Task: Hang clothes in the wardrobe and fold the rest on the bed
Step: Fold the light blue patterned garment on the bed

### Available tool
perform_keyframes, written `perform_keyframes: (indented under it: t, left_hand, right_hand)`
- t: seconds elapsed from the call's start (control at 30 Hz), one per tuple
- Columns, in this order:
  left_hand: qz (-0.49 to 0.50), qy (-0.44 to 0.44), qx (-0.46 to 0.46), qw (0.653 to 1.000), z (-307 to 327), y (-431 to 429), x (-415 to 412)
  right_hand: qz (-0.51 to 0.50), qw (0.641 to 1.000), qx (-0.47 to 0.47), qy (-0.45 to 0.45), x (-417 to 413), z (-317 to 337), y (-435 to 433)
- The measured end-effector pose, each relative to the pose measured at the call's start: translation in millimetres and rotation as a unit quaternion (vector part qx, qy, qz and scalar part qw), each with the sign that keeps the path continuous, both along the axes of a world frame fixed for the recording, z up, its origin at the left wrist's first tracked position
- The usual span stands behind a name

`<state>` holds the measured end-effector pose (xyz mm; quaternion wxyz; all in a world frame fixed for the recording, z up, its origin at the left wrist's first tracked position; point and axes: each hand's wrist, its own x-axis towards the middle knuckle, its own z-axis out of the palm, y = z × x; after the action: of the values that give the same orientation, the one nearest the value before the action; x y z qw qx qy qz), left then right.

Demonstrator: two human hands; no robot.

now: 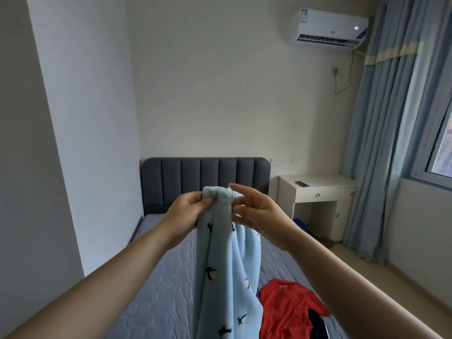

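A light blue garment (226, 265) with small black and white prints hangs down in front of me over the bed (159, 285). My left hand (186, 211) grips its bunched top edge, fingers curled round the cloth. My right hand (254, 211) is at the same edge from the right side, its fingers spread and only loosely bent, touching the fabric. On the grey-blue quilted mattress at the lower right lies a red shirt (288, 307), with a dark garment (316, 324) partly on top of it.
A dark grey padded headboard (205, 177) stands against the far wall. A white desk (318, 196) with a small dark device on it is to the right of the bed. Blue curtains (391, 143) and a window fill the right side; a white wall panel stands at left.
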<state>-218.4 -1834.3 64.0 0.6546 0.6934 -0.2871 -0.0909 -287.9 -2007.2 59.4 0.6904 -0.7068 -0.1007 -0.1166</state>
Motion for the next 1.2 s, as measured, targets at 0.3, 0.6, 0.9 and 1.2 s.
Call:
perform_keyframes:
  t: [0.3,0.6,0.9,1.2]
  left_hand:
    - [-0.108,0.047,-0.005,0.993,-10.8,2.6,-3.7]
    - [-0.024,-0.06,0.038,0.997,-11.1,14.3,6.4]
    - [0.024,-0.114,0.114,0.987,-1.2,35.8,26.6]
    - [0.018,-0.155,0.112,0.981,13.6,31.9,26.4]
  right_hand:
    - [-0.257,0.914,-0.291,-0.119,15.3,-11.1,-10.8]
    - [-0.137,0.902,-0.406,-0.041,13.6,-10.8,-32.6]
    - [-0.192,0.746,-0.626,-0.121,-0.3,16.1,-50.4]
    - [-0.31,0.658,-0.685,-0.051,21.6,28.9,-41.4]
